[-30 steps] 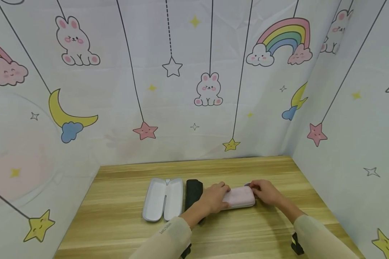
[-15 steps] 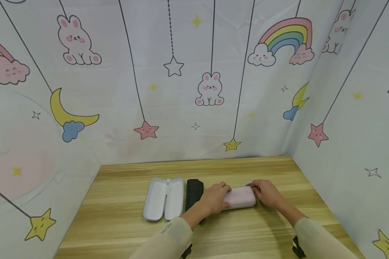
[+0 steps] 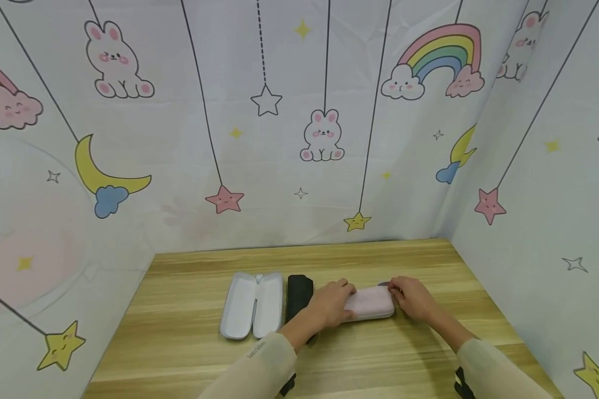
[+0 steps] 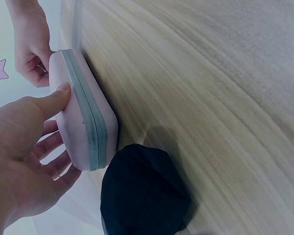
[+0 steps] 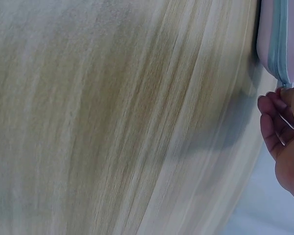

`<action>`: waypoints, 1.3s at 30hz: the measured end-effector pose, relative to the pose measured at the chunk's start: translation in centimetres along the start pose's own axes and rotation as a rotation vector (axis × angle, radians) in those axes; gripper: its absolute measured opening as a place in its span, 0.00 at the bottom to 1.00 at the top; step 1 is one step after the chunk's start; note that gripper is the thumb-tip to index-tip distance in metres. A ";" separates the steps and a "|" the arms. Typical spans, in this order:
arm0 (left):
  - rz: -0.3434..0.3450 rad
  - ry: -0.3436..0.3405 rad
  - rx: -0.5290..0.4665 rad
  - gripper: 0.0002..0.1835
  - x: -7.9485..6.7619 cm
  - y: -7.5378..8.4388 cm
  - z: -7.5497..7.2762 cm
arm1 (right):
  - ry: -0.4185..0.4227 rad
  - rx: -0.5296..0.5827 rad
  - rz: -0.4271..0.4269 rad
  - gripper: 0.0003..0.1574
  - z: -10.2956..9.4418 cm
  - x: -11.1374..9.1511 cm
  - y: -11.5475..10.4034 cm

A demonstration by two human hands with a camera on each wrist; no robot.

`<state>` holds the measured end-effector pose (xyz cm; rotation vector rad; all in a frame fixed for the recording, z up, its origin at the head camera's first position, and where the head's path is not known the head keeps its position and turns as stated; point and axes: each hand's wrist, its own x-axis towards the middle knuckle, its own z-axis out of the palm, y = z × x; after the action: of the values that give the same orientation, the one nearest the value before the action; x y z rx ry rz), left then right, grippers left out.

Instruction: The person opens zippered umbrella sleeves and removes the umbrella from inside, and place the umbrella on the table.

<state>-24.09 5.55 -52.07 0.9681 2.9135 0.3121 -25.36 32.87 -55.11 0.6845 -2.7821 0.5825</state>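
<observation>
Hardly anything has shifted: left grip (image 3: 331, 303) clasps the pink case (image 3: 371, 303), right grip (image 3: 410, 297) pinches its zip (image 5: 280, 58), so the case seems still unopened.

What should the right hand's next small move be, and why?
Probably a gentle draw along the zip: the right hand seems to pinch at it by one end of the pink case, the left hand grips the other end, and the near side looks zipped shut.
</observation>
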 end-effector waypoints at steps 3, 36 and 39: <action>0.001 0.002 -0.004 0.29 0.0 -0.1 0.0 | 0.001 0.000 -0.002 0.10 -0.1 -0.1 0.2; 0.010 0.013 -0.004 0.29 -0.2 0.0 -0.3 | 0.010 -0.002 -0.035 0.09 -0.2 -1.0 0.1; 0.015 0.014 -0.001 0.29 -0.2 0.0 -0.2 | 0.019 -0.007 -0.039 0.09 -0.3 -1.2 0.1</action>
<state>-23.94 5.39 -51.83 0.9916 2.9196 0.3225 -24.38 33.56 -55.27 0.7260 -2.7454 0.5691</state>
